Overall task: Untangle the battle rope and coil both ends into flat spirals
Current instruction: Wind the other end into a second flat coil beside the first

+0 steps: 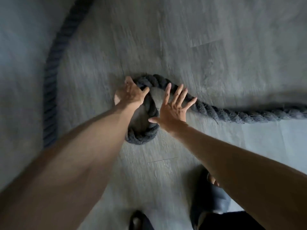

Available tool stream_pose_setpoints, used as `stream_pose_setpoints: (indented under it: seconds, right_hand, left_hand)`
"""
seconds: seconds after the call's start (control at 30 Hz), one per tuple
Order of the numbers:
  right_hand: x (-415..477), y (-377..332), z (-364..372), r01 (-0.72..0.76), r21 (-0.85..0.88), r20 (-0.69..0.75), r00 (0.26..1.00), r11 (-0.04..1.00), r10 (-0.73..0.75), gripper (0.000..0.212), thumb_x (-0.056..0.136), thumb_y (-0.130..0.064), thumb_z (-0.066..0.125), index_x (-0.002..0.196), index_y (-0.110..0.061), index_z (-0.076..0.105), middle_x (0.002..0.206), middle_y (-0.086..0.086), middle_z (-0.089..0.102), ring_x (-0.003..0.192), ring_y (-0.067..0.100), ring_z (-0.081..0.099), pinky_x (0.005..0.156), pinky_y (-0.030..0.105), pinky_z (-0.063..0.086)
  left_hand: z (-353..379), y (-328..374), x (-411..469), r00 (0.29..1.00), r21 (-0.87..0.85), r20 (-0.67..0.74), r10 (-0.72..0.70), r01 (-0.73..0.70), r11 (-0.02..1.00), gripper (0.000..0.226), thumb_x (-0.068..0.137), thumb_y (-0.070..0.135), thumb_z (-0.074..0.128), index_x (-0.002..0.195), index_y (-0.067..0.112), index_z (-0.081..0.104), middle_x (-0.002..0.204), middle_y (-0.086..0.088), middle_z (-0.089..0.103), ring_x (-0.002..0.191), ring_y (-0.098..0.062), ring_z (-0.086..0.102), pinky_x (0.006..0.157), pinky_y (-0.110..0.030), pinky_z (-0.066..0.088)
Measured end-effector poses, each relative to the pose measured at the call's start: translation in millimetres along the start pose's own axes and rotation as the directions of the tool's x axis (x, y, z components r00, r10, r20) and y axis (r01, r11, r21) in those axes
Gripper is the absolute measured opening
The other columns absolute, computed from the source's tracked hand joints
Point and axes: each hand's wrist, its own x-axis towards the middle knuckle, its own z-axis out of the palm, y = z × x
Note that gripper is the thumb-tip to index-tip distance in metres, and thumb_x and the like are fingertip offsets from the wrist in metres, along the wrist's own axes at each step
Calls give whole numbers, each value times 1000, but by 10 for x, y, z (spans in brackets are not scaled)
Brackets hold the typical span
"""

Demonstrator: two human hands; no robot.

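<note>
Ok so looking down from the head cam: grey wood-look plank floor (216, 47) everywhere, a bit smeared with blur. Over at 9 to 11 o'clock a second stretch of rope (49, 90) curves along the edge of the shot, well apart from the hands. At 5 o'clock there's a dark slipper (214, 201) with toes poking out, half hidden under the right forearm, and another dark shoe (137, 219) sits at 6 o'clock, cut off by the frame.

The battle rope (156, 80) is dead centre on the floor. It's thick, dark grey and twisted, bent into one small tight loop, with the tail running off to 3 o'clock. The left forearm lies right across the loop's 9 o'clock side, so I can't see how the rope closes there.

The left grip (131, 92) is clamped on the rope at the loop's 11 o'clock bend, fingers curled over it. The right grip (173, 108) is wide apart and holds nothing. Its fingers (178, 92) are straight and fanned, lying over the rope where it leaves the loop. Its thumb points toward 9 o'clock and touches the loop's 3 o'clock side.
</note>
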Motion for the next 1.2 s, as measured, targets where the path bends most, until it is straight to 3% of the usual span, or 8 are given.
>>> stream_pose_setpoints:
  seconds: [0.27,0.43,0.57,0.67,0.87,1.0,1.1,1.2]
  right_hand:
    - [-9,-87,-17,-51,36,1,999,998,51,144,70,-66,77,156,-11,-24,162,30,-19,151,48,-12,112,78,3]
    - [-53,-153,36,-120,103,-42,991,987,125,142,71,-56,83,157,-11,-21,166,19,-15,154,38,-11,117,71,-1]
    - [-69,-230,133,-155,121,-83,983,981,165,131,78,-46,81,158,-5,-13,168,13,-13,155,31,-10,122,63,-2]
    - [-68,-247,203,-150,114,-128,978,982,164,124,78,-45,82,161,-8,-3,169,10,-3,156,27,-2,124,57,3]
    - [-128,-37,255,-137,94,-282,946,986,158,110,76,-69,71,153,-5,25,150,14,39,139,32,36,116,48,27]
    - [-292,650,286,-338,70,-369,865,939,339,82,92,-78,23,139,-15,46,137,19,47,135,38,39,118,67,5]
    - [-388,896,384,-346,-18,-414,857,938,308,98,84,-85,0,132,-16,50,131,20,51,126,38,45,114,63,23]
    - [-413,742,459,-411,0,-377,844,912,380,95,85,-86,10,134,-14,48,133,27,47,126,41,43,110,56,30]
  left_hand:
    - [-80,-85,44,980,-102,157,124,-109,989,102,76,79,47,143,6,23,140,-18,47,124,-39,51,99,-47,41]
    - [-221,-314,-209,903,332,209,376,-427,841,103,91,57,53,153,7,-13,141,-30,42,124,-44,47,94,-57,39]
    - [-341,-345,-191,579,444,140,803,-762,472,126,73,46,79,155,10,-10,160,-28,-1,148,-43,8,111,-66,20]
    - [-350,-24,-83,294,435,260,920,-886,160,134,63,56,82,155,4,1,161,-24,5,150,-38,5,118,-59,11]
    - [-341,65,3,120,436,280,952,-900,-15,116,67,67,74,147,-1,24,142,-18,39,129,-33,41,104,-44,39]
    - [-305,34,136,91,511,318,944,-855,-90,120,76,79,53,155,5,1,148,-29,29,136,-43,32,107,-53,36]
    - [-213,-46,170,114,544,264,958,-837,-50,112,81,82,36,155,4,6,147,-31,30,134,-44,33,103,-53,39]
    - [9,-72,-99,240,578,99,966,-804,140,102,84,78,35,148,-1,25,140,-29,40,122,-40,45,94,-47,46]
